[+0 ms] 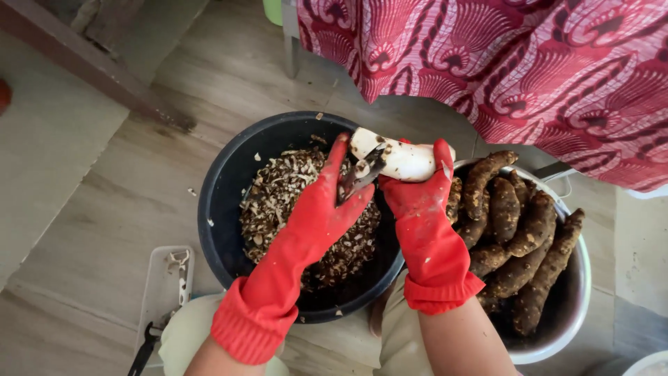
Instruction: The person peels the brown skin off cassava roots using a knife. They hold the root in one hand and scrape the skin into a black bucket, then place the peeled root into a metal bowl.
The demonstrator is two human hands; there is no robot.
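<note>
While held over the black tub (229,181): one half-peeled cassava root (400,159).
Right hand (417,202), red rubber glove, fingers wrapped round the root's white, likely slick flesh; left hand (316,216) closed on a small knife (362,174) at the bark edge. Root looks stiff, dense; grip best mid-length. Tub holds flaky peelings (278,202); metal pot (577,278) holds rough brown unpeeled roots (518,244).

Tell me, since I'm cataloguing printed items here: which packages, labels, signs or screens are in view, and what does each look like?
None in view: no package, label, sign or screen.
Nearest to one: a patterned red cloth, top right, draped, with pink and white swirls and no writing.
</note>
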